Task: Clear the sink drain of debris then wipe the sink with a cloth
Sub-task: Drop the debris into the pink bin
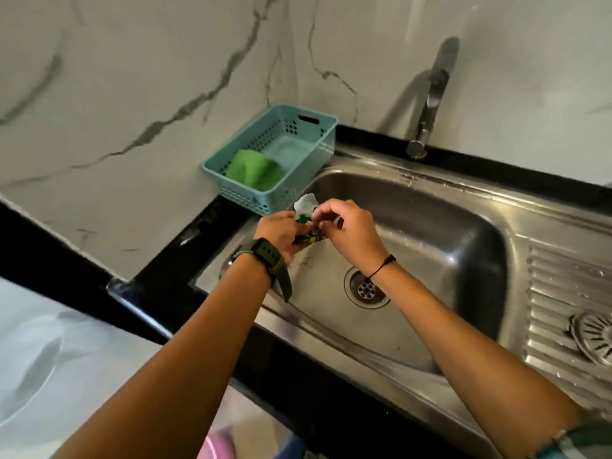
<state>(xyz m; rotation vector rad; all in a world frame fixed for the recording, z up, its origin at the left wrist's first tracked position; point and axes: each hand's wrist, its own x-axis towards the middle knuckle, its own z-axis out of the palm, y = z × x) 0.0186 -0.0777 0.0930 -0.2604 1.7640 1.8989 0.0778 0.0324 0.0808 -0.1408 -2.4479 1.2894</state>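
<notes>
Both hands, left [281, 231] and right [347, 226], pinch crumpled debris [306, 210] over sink [430, 207], white end pointing up.

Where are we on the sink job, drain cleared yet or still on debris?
Drain looks clear; its strainer lies on the drainboard. Now both hands, left and right, hold a wad of scraps over the basin. Left: discarding it and wiping the sink; the only cloth-like thing, a green one, lies in the basket.
</notes>
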